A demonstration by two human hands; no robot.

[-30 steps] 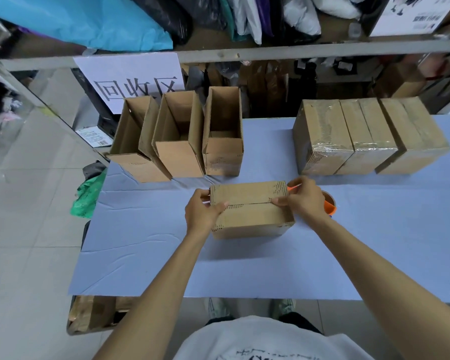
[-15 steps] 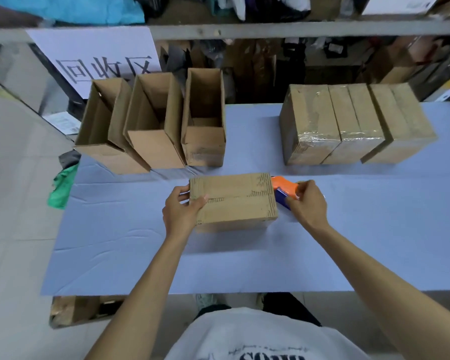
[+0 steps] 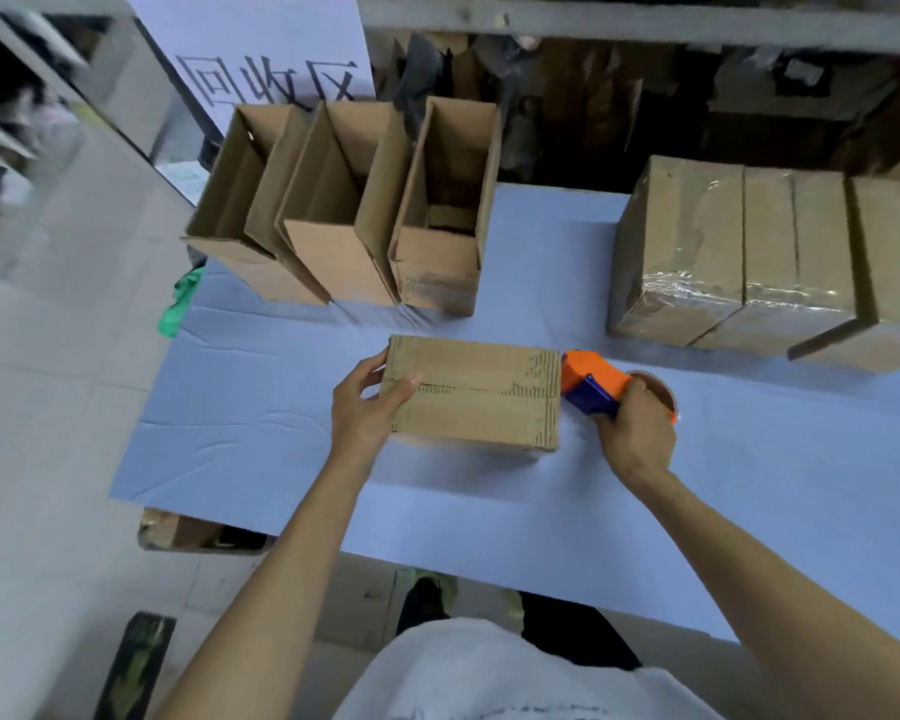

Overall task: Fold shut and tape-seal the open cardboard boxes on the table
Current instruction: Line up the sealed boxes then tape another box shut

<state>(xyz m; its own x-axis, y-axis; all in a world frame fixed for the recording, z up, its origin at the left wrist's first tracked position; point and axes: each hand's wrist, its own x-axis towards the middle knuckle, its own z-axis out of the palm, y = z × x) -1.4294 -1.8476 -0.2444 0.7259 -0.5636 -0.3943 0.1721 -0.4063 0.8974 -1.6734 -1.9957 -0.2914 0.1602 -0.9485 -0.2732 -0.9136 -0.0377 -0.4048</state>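
Left hand (image 3: 364, 410): fingers (image 3: 372, 365) curl round the far-left edge and the thumb lies flat on top, gripping the left end of the flat-topped brown cardboard box with folded flaps (image 3: 476, 392). Right hand (image 3: 637, 433): fingers closed round the orange-and-blue handheld tape dispenser (image 3: 591, 383), gripping it from behind. The dispenser's orange nose sits at the box's right end, at flap-seam height; touching or just beside, can't tell. The brown tape roll (image 3: 658, 394) on the dispenser shows just past the right hand.

The box lies on the blue-grey covered table (image 3: 261, 433), near the front middle, between both hands. Both flaps are down and the seam runs left to right across the top. Whether any tape is on the seam can't be told.

Behind the box, at the back left of the table, three open-topped brown cardboard boxes (image 3: 341, 200) stand side by side, touching. At the back right, well apart from them, three brown cardboard boxes wrapped in clear glossy tape (image 3: 796, 252) sit in a row, also touching.

A white paper sign with black characters (image 3: 271, 59) hangs behind the open boxes. Green crumpled material (image 3: 178, 304) is at the table's left edge. A white shirt (image 3: 489, 672) is at the bottom of the frame.
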